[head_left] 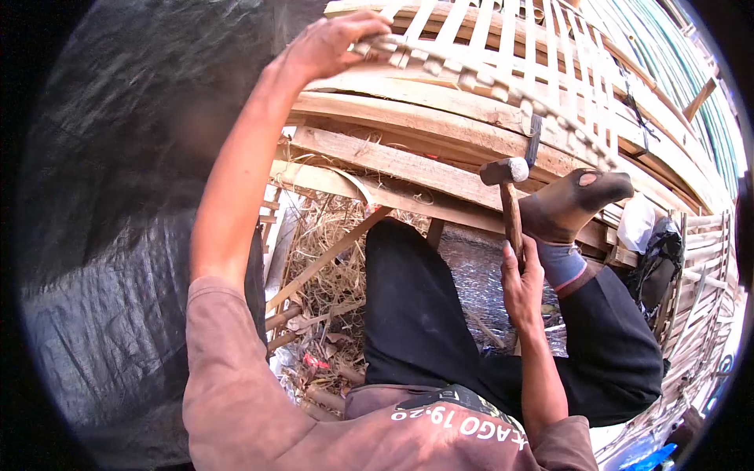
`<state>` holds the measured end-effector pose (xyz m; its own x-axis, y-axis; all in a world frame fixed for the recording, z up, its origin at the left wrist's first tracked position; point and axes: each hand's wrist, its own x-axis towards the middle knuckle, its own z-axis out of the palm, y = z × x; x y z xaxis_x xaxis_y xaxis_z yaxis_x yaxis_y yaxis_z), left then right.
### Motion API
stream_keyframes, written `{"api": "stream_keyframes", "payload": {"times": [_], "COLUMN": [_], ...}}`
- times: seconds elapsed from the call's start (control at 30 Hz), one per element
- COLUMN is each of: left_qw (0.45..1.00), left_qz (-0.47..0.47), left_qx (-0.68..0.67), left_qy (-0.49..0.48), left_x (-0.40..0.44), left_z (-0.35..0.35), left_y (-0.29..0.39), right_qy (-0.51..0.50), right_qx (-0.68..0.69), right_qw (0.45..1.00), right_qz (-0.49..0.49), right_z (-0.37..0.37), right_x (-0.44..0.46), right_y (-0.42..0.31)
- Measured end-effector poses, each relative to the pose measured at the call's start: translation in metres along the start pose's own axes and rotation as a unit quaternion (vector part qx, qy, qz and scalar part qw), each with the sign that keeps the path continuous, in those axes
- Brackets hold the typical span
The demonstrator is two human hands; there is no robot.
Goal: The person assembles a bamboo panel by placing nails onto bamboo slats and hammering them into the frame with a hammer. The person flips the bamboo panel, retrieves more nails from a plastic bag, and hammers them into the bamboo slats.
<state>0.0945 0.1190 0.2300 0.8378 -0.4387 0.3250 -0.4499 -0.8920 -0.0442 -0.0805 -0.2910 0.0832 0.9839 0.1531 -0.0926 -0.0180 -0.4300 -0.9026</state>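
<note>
My left hand [334,45] reaches up to the far left and grips the near corner of a bamboo slat panel [479,35]. Pale strips run away from me, and a row of short blocky ends lines the panel's near edge [499,90]. A hammer [512,206] stands upright in my right hand [523,286], which is wrapped round the lower part of its wooden handle. Its dark head, with one whitish face, is raised in front of the planks, beside my socked foot [577,206]. The hammer head looks apart from the panel.
Stacked wooden planks [408,169] lie beneath the panel. Dry straw and scraps [330,251] cover the ground below. A black tarpaulin [133,196] hangs at the left. Black and white plastic bags [658,251] sit at the right, near a bamboo slat structure [699,282].
</note>
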Motion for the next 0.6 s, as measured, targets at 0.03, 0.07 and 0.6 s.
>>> {"api": "stream_keyframes", "payload": {"times": [0.03,0.07,0.6], "left_qw": [0.999,0.998,0.971], "left_qz": [0.020,0.042,-0.040], "left_qx": [-0.021,-0.040,-0.237], "left_qy": [0.016,0.035,0.017], "left_x": [0.007,0.014,0.108], "left_z": [-0.007,-0.016,-0.154], "left_y": [-0.004,-0.009,0.037], "right_qy": [0.000,-0.003,-0.043], "right_qx": [0.001,0.004,-0.024], "right_qw": [1.000,1.000,0.999], "right_qz": [-0.002,-0.003,0.008], "right_z": [0.002,0.004,-0.004], "right_x": [-0.001,-0.001,-0.015], "right_y": [-0.001,-0.002,-0.006]}}
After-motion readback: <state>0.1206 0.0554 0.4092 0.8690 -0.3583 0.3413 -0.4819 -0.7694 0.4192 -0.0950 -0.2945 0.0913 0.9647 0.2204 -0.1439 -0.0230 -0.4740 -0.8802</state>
